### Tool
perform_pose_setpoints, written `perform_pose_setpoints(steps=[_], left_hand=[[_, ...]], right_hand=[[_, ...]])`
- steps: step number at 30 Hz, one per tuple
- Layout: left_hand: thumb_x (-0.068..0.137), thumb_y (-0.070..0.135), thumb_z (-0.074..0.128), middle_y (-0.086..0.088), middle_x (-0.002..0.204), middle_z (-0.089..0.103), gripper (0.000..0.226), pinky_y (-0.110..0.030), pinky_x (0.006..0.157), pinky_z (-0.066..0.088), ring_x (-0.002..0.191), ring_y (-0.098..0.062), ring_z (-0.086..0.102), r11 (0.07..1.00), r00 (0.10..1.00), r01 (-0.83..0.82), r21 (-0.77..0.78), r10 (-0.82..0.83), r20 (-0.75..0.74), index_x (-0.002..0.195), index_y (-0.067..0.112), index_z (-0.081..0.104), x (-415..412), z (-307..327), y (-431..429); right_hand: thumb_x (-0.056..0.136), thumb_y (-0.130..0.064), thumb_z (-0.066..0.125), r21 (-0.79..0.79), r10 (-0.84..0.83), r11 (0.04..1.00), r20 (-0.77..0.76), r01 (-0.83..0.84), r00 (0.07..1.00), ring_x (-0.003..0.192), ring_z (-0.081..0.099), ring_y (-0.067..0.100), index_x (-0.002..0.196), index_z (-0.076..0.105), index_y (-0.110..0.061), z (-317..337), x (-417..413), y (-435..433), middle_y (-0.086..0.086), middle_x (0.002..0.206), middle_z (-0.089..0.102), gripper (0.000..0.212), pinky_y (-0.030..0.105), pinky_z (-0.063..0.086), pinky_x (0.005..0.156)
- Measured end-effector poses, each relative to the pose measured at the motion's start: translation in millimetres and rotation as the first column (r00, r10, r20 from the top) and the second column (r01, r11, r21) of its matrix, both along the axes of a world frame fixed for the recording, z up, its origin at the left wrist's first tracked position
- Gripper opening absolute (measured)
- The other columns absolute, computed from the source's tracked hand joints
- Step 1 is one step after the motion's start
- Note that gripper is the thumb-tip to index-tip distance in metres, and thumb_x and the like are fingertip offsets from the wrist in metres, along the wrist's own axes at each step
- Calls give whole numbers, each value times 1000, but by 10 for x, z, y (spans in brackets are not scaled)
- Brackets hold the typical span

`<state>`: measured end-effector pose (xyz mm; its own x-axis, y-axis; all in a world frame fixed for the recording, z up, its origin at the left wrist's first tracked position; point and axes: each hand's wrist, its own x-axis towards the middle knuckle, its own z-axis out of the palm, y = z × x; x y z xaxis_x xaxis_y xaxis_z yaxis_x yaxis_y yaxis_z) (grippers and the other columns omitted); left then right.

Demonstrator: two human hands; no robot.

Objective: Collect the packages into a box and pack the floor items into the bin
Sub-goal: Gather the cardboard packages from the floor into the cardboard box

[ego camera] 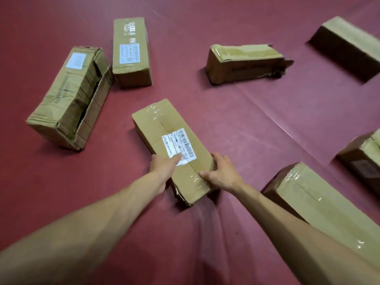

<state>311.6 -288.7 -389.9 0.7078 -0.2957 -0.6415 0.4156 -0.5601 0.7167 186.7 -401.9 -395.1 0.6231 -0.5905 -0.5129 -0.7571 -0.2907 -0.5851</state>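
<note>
One taped package [152,124], left hand [164,166] and right hand [222,173] gripping it, barcode label [178,145] unreadable.

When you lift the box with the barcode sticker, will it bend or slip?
Probably stays stiff: the barcode box keeps straight edges, though its near corner looks crumpled and may give. The shiny tape could be a bit slippery, but the left hand and right hand grip opposite sides.
</note>
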Motion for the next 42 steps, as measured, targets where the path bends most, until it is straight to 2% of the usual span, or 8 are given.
perform_pose_setpoints(steps=[5, 9, 16, 20, 25, 34, 40, 42], left_hand=[[79, 45, 69, -8, 127, 38, 59, -31, 99, 36, 117, -30, 45, 962, 937, 194, 191, -240, 255, 127, 23, 44, 112, -82, -91], [80, 28, 70, 8, 121, 62, 57, -20, 86, 49, 97, 0, 61, 937, 928, 338, -92, -316, 196, 131, 37, 45, 46, 137, -173], [67, 29, 83, -11, 135, 54, 115, -48, 104, 42, 116, -29, 57, 960, 959, 276, -54, -271, 87, 147, 30, 0, -186, 246, -513], [62, 28, 85, -10, 123, 63, 86, -46, 94, 51, 104, -27, 65, 937, 937, 347, -25, -346, 54, 133, 6, 43, -308, 264, -669], [60, 25, 88, -8, 100, 68, 61, -46, 81, 57, 88, -27, 68, 924, 922, 381, 33, -382, 59, 108, 7, 55, -391, 467, -663], [58, 16, 88, -3, 102, 66, 70, -40, 89, 53, 94, -22, 65, 971, 955, 239, 14, -237, 176, 118, 11, 51, -18, 577, -331], [44, 17, 81, 0, 99, 66, 74, -38, 81, 55, 90, -20, 66, 998, 951, 46, 47, -58, 304, 107, 25, 44, 408, 855, 443], [41, 13, 77, -2, 100, 65, 76, -39, 79, 56, 88, -19, 65, 999, 947, -10, 33, -1, 320, 109, 23, 44, 432, 921, 585]], right_hand=[[74, -24, 75, 165, -183, 974, 159, 157, 970, 113, 57, 24, 127, 50, -17, -107, -9, -113, 7, 123, 59, 59, 44, 45, 100], [74, -27, 73, 157, -218, 969, 179, 191, 959, 108, 61, 20, 126, 49, -18, 98, -174, -82, 1, 120, 63, 58, 40, 48, 96], [87, -28, 57, -314, -86, 943, 86, 109, 993, 127, 41, 30, 141, 39, -12, 473, -776, -473, 14, 133, 47, 58, 38, 34, 106], [81, -36, 60, -571, -272, 810, -169, 131, 947, 123, 38, 34, 142, 28, -18, 529, -1422, -935, 14, 133, 42, 71, 45, 34, 102], [82, -61, 53, -350, -344, 919, -491, 180, 801, 128, 44, 34, 136, 34, -18, 442, -1853, -955, 15, 138, 46, 72, 51, 33, 106], [79, -75, 45, -434, -288, 886, -235, 165, 928, 119, 53, 35, 126, 46, -9, 247, -756, -812, 14, 128, 55, 82, 46, 42, 93], [78, -34, 62, 118, -293, 949, -9, 292, 956, 81, 60, 29, 88, 66, -5, 305, 359, -386, 15, 97, 68, 31, 32, 49, 65], [77, -25, 64, 188, -301, 941, 72, 283, 951, 88, 62, 27, 108, 63, -4, 306, 475, -255, 13, 106, 67, 37, 36, 54, 75]])
